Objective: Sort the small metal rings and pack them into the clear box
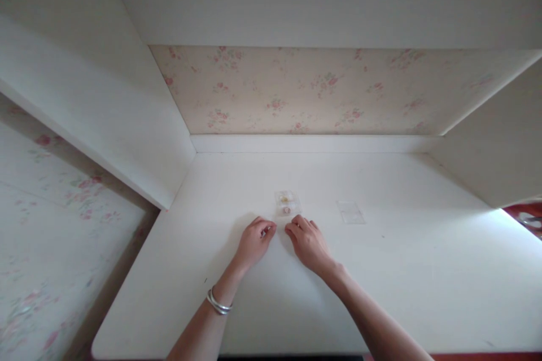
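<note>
Resting on the white table (402, 271), both hands lie knuckles up with fingers curled inward, close together. The left hand (254, 241), silver bangles (218, 302) at its wrist, and the right hand (308, 242) grip nothing that can be made out. Just beyond their fingertips lies a small clear packet (287, 203) holding small pale pieces. A second, flat clear packet (350, 212) lies further right. Flowered wallpaper (296, 90) backs the recess.

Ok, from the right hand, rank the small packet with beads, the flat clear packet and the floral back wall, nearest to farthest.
1. Small packet with beads: just beyond the right hand, at its fingertips.
2. Flat clear packet: farther right on the desk.
3. Floral back wall: behind everything.
</note>
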Demonstrator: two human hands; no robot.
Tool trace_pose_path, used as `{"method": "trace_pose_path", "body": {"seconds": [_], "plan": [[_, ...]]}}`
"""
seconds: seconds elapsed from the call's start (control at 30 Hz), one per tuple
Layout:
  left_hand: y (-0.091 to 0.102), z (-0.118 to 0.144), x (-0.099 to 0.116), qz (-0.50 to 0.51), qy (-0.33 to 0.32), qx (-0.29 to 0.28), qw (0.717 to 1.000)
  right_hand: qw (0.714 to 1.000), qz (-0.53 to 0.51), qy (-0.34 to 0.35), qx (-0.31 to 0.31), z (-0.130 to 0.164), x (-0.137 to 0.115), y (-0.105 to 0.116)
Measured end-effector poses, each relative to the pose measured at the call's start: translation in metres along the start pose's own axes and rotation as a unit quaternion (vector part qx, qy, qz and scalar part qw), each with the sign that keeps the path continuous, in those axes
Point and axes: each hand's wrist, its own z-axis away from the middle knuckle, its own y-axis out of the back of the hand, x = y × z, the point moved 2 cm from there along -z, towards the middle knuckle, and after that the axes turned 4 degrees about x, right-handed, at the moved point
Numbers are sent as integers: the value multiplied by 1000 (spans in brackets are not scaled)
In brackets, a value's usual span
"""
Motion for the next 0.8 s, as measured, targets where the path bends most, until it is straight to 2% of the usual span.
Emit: {"method": "trace_pose_path", "body": {"seconds": [0.17, 0.37, 0.63, 0.8], "plan": [[0, 1, -2, 4, -4, 3, 1000, 997, -14, -35, 74, -23, 11, 3], [0, 2, -2, -3, -3, 3, 1000, 996, 6, -47, 79, -39, 21, -4], [-1, 1, -1, -10, -5, -8, 1000, 969, -110, -153, 160, -3, 60, 7], [-3, 2, 2, -31, -11, -1, 999, 957, -146, -200, 152, 29, 75, 8]]}}
